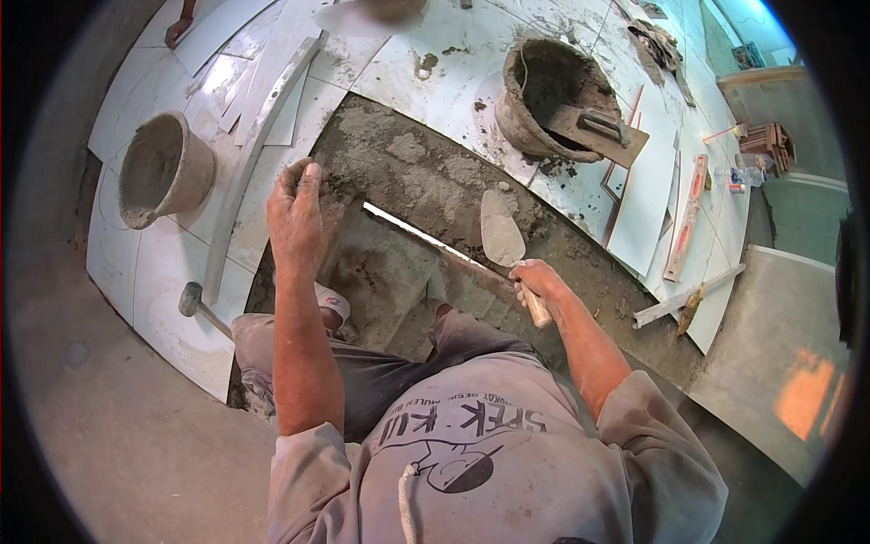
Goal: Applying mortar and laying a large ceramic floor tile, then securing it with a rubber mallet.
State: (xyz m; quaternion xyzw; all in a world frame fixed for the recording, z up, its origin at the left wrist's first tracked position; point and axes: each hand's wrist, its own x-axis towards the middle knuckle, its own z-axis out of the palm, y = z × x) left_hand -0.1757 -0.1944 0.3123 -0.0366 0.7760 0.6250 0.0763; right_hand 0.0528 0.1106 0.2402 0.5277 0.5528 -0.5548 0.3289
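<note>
My right hand [539,283] grips the wooden handle of a trowel [501,231], whose rounded, mortar-coated blade lies over a strip of grey sandy mortar [406,147] in a gap among white tiles. My left hand [295,199] is raised near the left end of that strip, fingers bent and pressed together; what they hold, if anything, is unclear. Below the strip, a thin white edge [417,231] borders grey concrete steps [399,308]. My legs are bent beneath me.
Buckets stand left [168,170] and upper right [517,118], the latter with a float on it. A straightedge [263,150], mallet [190,299], loose tiles [642,218] and spirit level [687,218] lie around. Another person's hand [177,32] is at upper left. A step edge [743,381] is right.
</note>
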